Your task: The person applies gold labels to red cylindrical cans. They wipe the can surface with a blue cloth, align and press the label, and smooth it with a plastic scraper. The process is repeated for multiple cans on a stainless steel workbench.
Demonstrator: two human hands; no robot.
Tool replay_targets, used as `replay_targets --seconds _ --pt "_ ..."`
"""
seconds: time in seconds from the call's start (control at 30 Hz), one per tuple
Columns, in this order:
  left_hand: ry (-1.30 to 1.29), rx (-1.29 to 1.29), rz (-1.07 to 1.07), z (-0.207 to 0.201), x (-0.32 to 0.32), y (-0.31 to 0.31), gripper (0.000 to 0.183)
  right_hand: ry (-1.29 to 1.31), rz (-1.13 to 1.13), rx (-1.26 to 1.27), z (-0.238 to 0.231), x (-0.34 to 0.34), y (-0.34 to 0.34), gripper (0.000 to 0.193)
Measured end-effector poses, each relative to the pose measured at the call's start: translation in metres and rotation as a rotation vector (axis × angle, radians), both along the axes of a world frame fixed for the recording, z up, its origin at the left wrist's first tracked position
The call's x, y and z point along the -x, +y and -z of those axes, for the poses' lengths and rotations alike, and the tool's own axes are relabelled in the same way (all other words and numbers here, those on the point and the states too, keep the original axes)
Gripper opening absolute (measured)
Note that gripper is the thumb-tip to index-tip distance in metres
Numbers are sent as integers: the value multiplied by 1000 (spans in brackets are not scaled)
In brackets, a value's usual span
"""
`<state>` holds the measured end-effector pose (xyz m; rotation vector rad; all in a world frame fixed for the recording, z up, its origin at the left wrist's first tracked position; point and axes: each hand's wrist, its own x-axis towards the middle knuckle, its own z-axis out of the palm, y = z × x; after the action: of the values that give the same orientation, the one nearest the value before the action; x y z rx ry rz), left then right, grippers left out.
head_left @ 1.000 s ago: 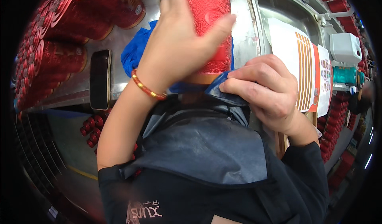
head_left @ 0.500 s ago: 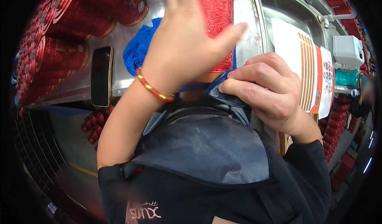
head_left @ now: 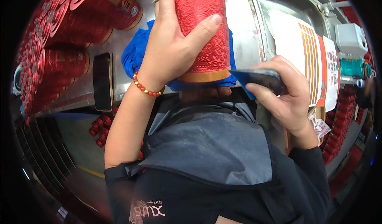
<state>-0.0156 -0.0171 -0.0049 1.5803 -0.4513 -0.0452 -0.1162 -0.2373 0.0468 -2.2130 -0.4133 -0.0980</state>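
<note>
A red embossed cylinder (head_left: 205, 29) with a gold band at its near end lies on a crumpled blue cloth (head_left: 137, 51). Over its left side my left hand (head_left: 175, 41) is wrapped, the thumb across the top and the fingertips partly hidden. My right hand (head_left: 288, 95) pinches a flat scraper-like piece (head_left: 260, 79), dark grey above and blue at the edge. Its pointed tip is at the right end of the gold band; whether it touches, I cannot tell.
Rows of red cylinders (head_left: 63, 63) crowd the left, beside a black phone (head_left: 103, 81) on the metal table (head_left: 123, 83). At right are a sink (head_left: 284, 5), a printed sheet (head_left: 294, 57), a white jug (head_left: 350, 39) and a teal container (head_left: 352, 68).
My left hand, blurred before, has settled on the cylinder. My right hand has moved slightly right and down, turning the scraper-like piece so its tip points left.
</note>
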Motion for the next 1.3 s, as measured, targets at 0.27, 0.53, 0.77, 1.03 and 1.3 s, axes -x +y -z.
replay_targets --seconds 0.27,0.53,0.77,1.03,1.3 --pt "-52 -179 -54 10 -2 3 94 1 128 -156 26 6 30 20" --pt "297 149 21 10 9 9 87 149 370 -335 43 24 20 19" --pt "-175 -488 -169 -13 12 -10 86 91 233 -366 36 13 40 23" --pt "326 328 80 13 8 11 86 315 379 -365 41 29 30 19" --pt "203 -118 -117 -17 23 1 84 2 212 -409 32 12 19 26"
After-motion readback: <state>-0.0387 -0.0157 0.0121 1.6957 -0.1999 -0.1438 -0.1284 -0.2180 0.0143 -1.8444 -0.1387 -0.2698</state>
